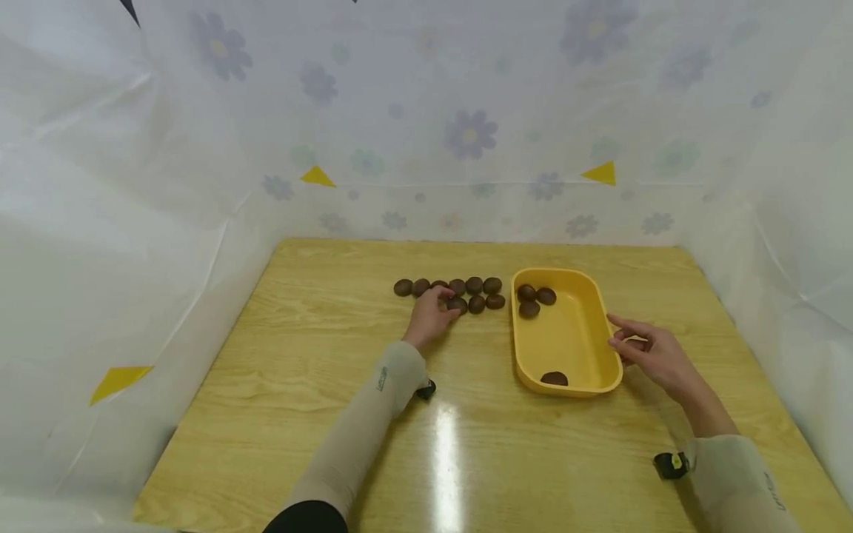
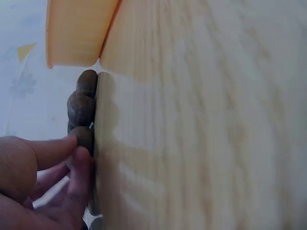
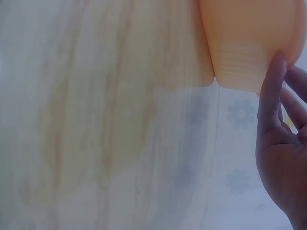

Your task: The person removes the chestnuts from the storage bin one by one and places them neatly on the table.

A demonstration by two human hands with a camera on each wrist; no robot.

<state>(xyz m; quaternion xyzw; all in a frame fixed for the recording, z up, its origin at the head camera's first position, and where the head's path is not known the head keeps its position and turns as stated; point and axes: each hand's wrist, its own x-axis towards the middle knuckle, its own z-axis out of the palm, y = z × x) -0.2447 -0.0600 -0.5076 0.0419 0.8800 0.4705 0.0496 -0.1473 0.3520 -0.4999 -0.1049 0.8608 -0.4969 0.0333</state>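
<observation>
Pinching a brown piece between thumb and fingers of the left hand. Looking dark, smooth and rounded. Sitting on the wooden table, left of the yellow tray, in line with 2 like pieces. Lying just behind: a row of 6 pieces. Containing, inside the tray, 4 more pieces: 3 clustering far left, 1 lying near the near wall. Resting the right hand against the tray's right side, fingers extended, unclenched.

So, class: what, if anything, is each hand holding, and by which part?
The left hand pinches a dark brown, rounded piece by its left side; the right hand touches the right rim of the yellow, rounded-rectangular tray, grip unclear.
</observation>
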